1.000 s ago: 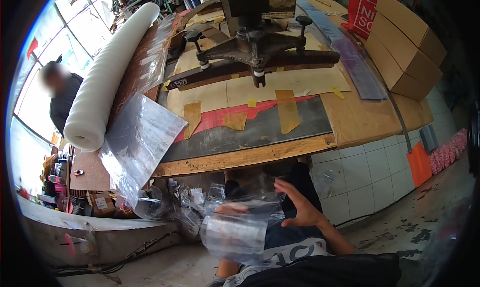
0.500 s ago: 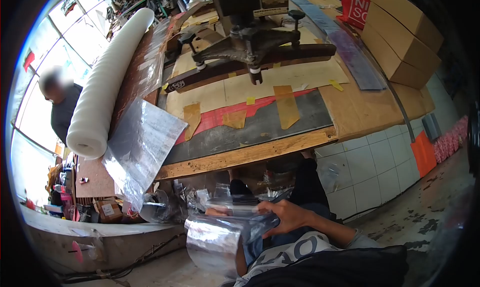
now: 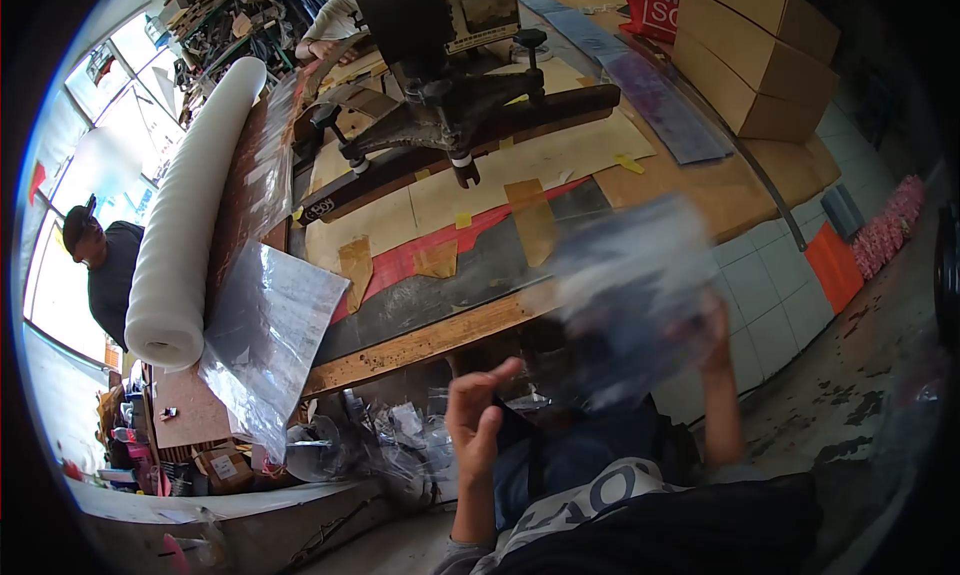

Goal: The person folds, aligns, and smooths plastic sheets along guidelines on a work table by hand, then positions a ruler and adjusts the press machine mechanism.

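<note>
A clear plastic sheet [image 3: 635, 285], smeared by motion, hangs over the front edge of the work table [image 3: 440, 343]. My right hand [image 3: 712, 327] grips its right side, the fingers partly blurred behind the plastic. Lower and to the left, my left hand [image 3: 476, 415] is raised in front of my body with thumb and fingers apart and nothing between them. Another clear sheet [image 3: 275, 330] lies over the table's left front corner, away from both hands.
A dark metal press head [image 3: 440, 125] stands over the table. At the left lie a white foam roll [image 3: 190, 225] and, beyond it, a person [image 3: 105, 265]. Cardboard boxes [image 3: 750, 65] are stacked at the right. Another person's hand [image 3: 322, 50] shows at the back.
The plastic sheet has moved up and right in my right hand, from my lap to the table edge. My left hand has let go of it. The view has shifted.
</note>
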### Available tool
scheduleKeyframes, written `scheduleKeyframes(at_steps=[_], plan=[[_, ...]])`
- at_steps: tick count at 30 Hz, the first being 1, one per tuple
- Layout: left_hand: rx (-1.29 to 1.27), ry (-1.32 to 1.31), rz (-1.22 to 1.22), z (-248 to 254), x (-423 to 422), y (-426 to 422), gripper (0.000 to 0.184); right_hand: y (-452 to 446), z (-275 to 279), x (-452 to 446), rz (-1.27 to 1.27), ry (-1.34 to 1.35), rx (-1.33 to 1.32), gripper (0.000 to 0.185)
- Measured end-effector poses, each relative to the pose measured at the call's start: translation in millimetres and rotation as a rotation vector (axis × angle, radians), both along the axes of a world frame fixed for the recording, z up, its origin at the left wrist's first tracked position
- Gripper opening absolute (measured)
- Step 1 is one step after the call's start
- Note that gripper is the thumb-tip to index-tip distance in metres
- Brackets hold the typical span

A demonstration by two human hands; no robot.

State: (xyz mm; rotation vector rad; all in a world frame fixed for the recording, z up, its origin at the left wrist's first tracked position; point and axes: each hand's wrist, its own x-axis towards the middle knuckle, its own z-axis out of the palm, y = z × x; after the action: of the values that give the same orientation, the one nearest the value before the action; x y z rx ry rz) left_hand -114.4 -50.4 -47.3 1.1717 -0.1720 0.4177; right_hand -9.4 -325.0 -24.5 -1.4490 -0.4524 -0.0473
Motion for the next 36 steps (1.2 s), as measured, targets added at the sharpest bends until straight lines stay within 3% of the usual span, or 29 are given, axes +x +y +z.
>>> scheduleKeyframes(at_steps=[4, 7, 10, 11, 13, 15, 18, 20, 21, 22, 25, 29, 32, 35, 36], plan=[[0.029, 0.297, -0.238, -26.1, -17.0, -11.5, 0.017, -29.7, 76.4, 57.8, -0.229, -0.028, 0.229, 0.051], [0.047, 0.449, -0.167, -32.5, -29.1, -18.7, 0.017, -46.4, 144.6, 160.1, -0.217, -0.090, 0.227, 0.036], [0.029, 0.476, -0.054, -43.1, -40.7, -14.0, 0.018, -81.2, 204.4, 339.1, -0.317, -0.208, -0.020, 0.045], [0.019, 0.481, -0.006, -45.3, -44.1, -10.9, 0.018, -72.5, 220.5, 377.2, -0.611, -0.301, -0.198, 0.053], [0.021, 0.505, 0.105, -40.8, -48.0, -6.6, 0.019, -77.9, 229.6, 434.1, -0.676, -0.218, -0.772, 0.065], [-0.009, 0.514, 0.199, -45.3, -52.1, -1.4, 0.019, -59.4, 213.9, 447.4, -0.692, -0.188, -1.075, 0.071], [-0.008, 0.534, 0.269, -61.4, -52.1, 9.8, 0.020, -22.7, 159.6, 401.6, -0.682, -0.428, -1.089, 0.065], [0.021, 0.583, 0.261, -71.7, -55.2, 14.6, 0.020, -3.7, 95.7, 348.3, -0.662, -0.759, -0.974, 0.053], [0.047, 0.614, 0.236, -78.7, -59.0, 18.0, 0.021, 14.0, 92.8, 287.5, -0.472, -0.673, -0.963, 0.046], [0.073, 0.643, 0.207, -87.3, -62.1, 23.1, 0.022, 31.1, 73.2, 234.8, -0.550, -0.663, -0.873, 0.039], [0.227, 0.767, 0.201, -125.8, -82.3, 47.1, 0.026, 50.5, 38.3, 115.1, -0.452, -0.576, -0.684, 0.018], [0.393, 0.983, 0.305, -144.0, -119.0, 67.5, 0.025, 48.1, -18.8, 13.4, -0.305, -0.454, -0.527, 0.015], [0.433, 0.871, 0.239, -176.5, -111.1, 70.4, 0.025, 38.9, -50.6, -20.1, -0.206, -0.387, -0.554, 0.016], [0.830, 0.811, -0.098, -179.3, -56.3, 51.6, 0.031, 39.1, -40.4, -15.5, -0.309, -0.508, -0.589, 0.017], [0.868, 0.784, -0.346, -192.1, -33.4, 45.5, 0.031, 39.9, -29.7, -9.2, -0.365, -0.574, -0.606, 0.017]])
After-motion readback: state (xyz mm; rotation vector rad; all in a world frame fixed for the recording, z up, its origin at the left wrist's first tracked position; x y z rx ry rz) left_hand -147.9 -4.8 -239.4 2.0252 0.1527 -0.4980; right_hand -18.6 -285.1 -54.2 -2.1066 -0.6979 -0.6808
